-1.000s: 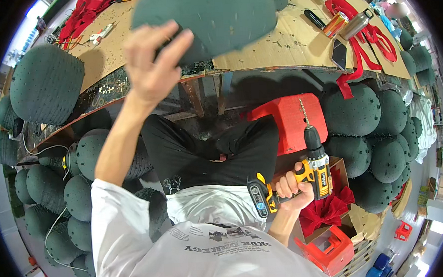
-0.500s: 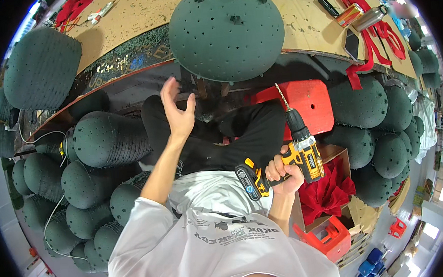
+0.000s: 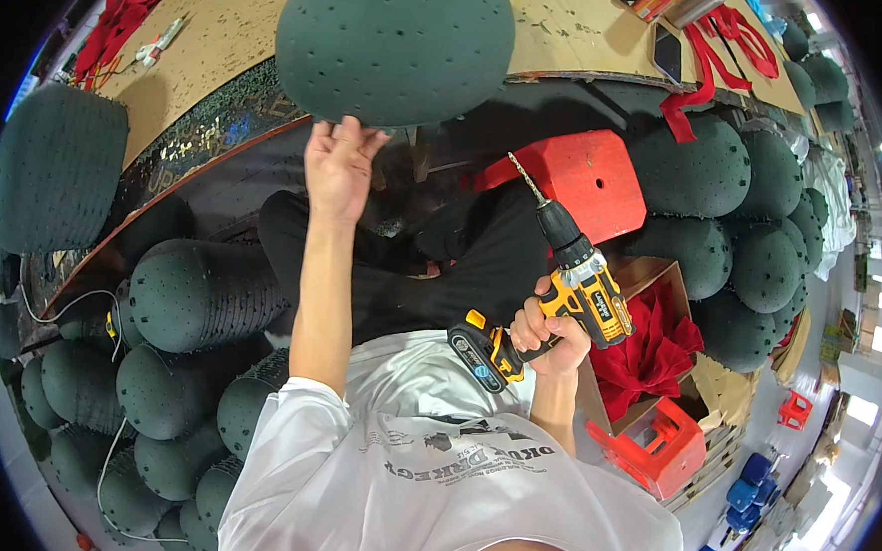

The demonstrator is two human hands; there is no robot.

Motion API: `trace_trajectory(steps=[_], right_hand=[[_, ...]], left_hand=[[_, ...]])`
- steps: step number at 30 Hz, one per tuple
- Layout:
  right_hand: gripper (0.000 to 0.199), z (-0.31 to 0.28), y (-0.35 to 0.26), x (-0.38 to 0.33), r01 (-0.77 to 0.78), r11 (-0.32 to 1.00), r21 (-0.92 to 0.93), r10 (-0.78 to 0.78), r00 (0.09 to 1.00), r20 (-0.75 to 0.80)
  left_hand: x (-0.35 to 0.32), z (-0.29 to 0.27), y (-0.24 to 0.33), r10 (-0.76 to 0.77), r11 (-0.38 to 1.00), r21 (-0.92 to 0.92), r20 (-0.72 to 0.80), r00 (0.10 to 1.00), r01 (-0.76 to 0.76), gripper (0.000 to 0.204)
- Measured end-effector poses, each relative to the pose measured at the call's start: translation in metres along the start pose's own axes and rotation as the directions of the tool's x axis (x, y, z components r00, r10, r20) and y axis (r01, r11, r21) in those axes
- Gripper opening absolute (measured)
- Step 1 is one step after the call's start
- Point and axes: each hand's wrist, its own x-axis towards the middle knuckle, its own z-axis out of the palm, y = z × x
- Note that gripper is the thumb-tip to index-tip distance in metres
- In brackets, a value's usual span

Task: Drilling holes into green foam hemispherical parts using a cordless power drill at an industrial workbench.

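At the table's near edge stands a large dark green dome-shaped shell dotted with small holes, cut off by the top of the picture. My left hand reaches up to its near rim, fingers closed at the edge; the fingertips are partly hidden there. Wrapped around the handle of a yellow and black cordless drill is my right hand. The drill's long bit points up and to the left, away from the shell.
Stacked green shells lie at the left and right. A red stool stands right of my legs, near a cardboard box of red fabric. The table holds a phone, a can, a metal bottle and red ribbon.
My left hand has moved up from open air to the shell's rim and closed there. The shell has turned, so its top opening has shifted out toward the picture's edge. The drill stays in my right hand.
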Motion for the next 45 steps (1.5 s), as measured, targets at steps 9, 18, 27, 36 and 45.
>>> trace_trajectory(steps=[9, 18, 27, 36, 45], right_hand=[[0.049, 0.011, 0.011, 0.017, -0.068, 0.991, -0.116, 0.067, 0.998, -0.018], [0.039, 0.036, 0.027, 0.051, 0.045, 0.786, -0.617, -0.027, 0.999, 0.038], [0.029, 0.012, 0.059, 0.058, 0.245, 0.28, -0.928, -0.205, 0.96, 0.192], [0.023, 0.058, 0.036, 0.057, 0.364, -0.091, -0.927, -0.254, 0.892, 0.375], [0.027, 0.078, 0.031, 0.063, 0.29, -0.055, -0.955, -0.245, 0.924, 0.294]], left_hand=[[-0.012, -0.015, 0.028, 0.174, 0.985, 0.091, -0.498, 0.85, -0.148, 0.031], [-0.037, 0.01, -0.027, -0.128, 0.991, -0.064, -0.328, 0.936, 0.114, 0.027], [-0.016, 0.018, -0.036, -0.171, 0.985, -0.027, -0.228, 0.958, 0.17, 0.017], [-0.011, 0.022, -0.044, -0.081, 0.976, -0.213, -0.163, 0.983, 0.045, 0.024], [-0.011, 0.024, -0.05, -0.061, 0.974, -0.226, -0.187, 0.98, 0.017, 0.023]])
